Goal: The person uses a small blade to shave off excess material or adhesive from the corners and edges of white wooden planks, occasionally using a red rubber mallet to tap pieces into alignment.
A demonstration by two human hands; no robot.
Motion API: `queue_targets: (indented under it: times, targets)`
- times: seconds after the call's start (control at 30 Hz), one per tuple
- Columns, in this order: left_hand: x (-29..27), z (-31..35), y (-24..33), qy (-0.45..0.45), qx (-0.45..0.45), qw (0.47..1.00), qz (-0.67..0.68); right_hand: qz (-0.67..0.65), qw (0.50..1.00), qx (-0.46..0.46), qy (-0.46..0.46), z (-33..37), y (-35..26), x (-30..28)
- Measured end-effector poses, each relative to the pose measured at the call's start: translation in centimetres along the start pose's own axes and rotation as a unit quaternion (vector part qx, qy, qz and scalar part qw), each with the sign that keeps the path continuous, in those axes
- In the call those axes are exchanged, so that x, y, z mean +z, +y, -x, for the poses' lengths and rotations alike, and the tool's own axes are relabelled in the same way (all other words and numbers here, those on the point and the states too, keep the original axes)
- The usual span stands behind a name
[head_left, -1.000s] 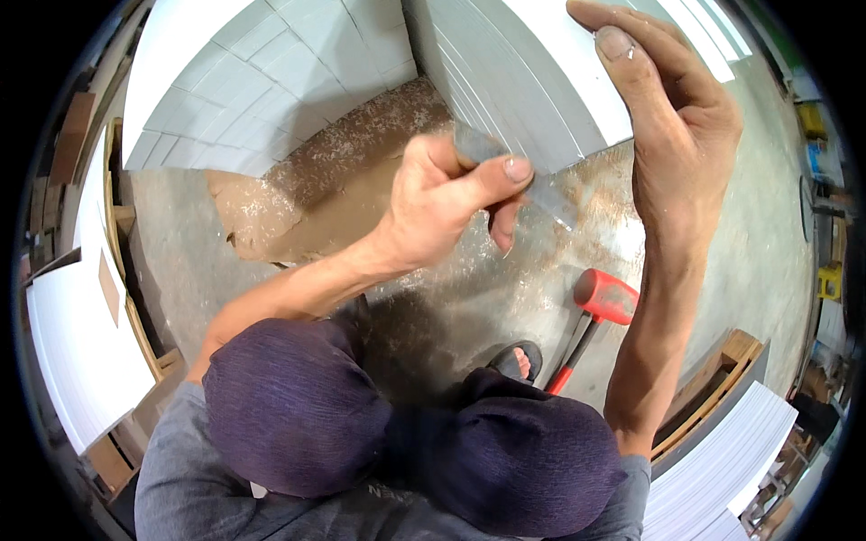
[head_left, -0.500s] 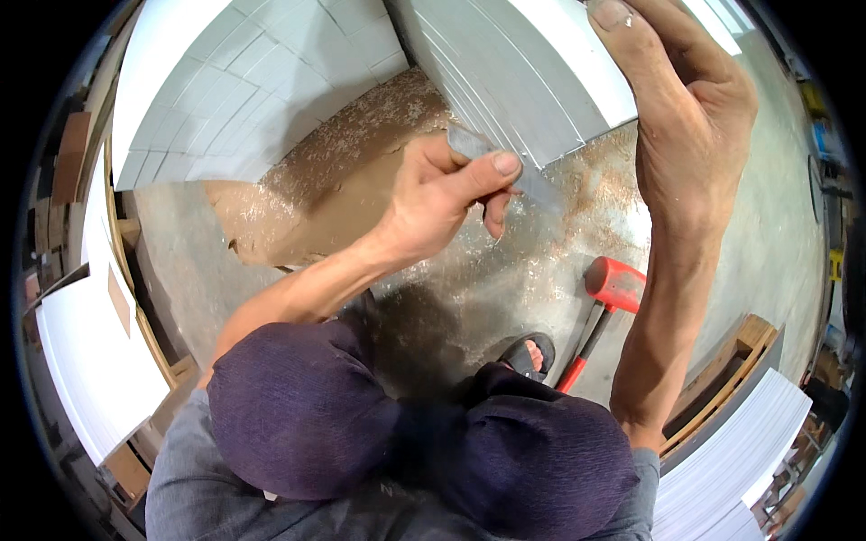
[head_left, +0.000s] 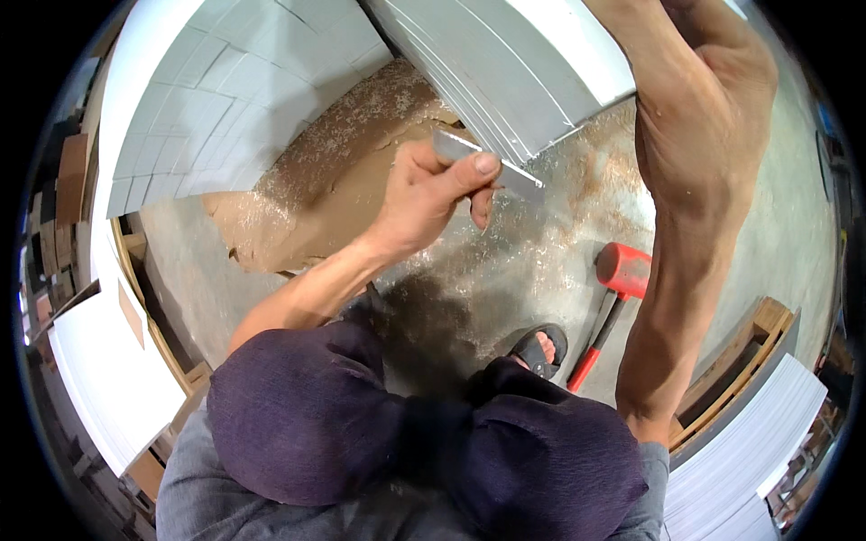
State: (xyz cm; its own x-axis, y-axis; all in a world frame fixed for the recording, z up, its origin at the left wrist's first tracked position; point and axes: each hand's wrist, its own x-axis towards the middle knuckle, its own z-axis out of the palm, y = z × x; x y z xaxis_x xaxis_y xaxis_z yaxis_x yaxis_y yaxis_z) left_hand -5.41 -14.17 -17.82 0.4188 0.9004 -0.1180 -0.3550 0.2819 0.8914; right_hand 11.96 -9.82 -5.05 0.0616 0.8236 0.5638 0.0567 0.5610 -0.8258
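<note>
My left hand [head_left: 417,197] pinches a thin, flat metal blade [head_left: 516,180] between thumb and fingers. Its straight edge carries white bits and lies close to the lower corner of a stack of white-grey sheets [head_left: 505,68]; contact cannot be told. High on the right, my right hand [head_left: 708,113] is raised beside that stack's white face, its fingers mostly cut off by the picture's upper edge. Left of this stack stands another block of stacked white pieces [head_left: 234,99]. Torn brown cardboard [head_left: 334,198] with white crumbs lies beneath.
A red-headed mallet [head_left: 622,270] lies on the concrete floor near my sandalled foot [head_left: 541,350]. White sheets on a wooden pallet [head_left: 735,361] stand at the lower right. More white sheets [head_left: 113,379] lie at the left. Shavings litter the floor.
My left hand and the blade have shifted slightly left, and the blade shows more sharply. My right hand is higher in view; its thumb, seen before at the sheets, has left the picture.
</note>
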Motion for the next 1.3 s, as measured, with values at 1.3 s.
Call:
queue_targets:
  times: [1.3]
  targets:
    - [-6.3,10.4,-6.4,0.208,-0.204,0.95,-0.114,-0.344,0.865,0.334,0.148,19.7,14.6,2.1]
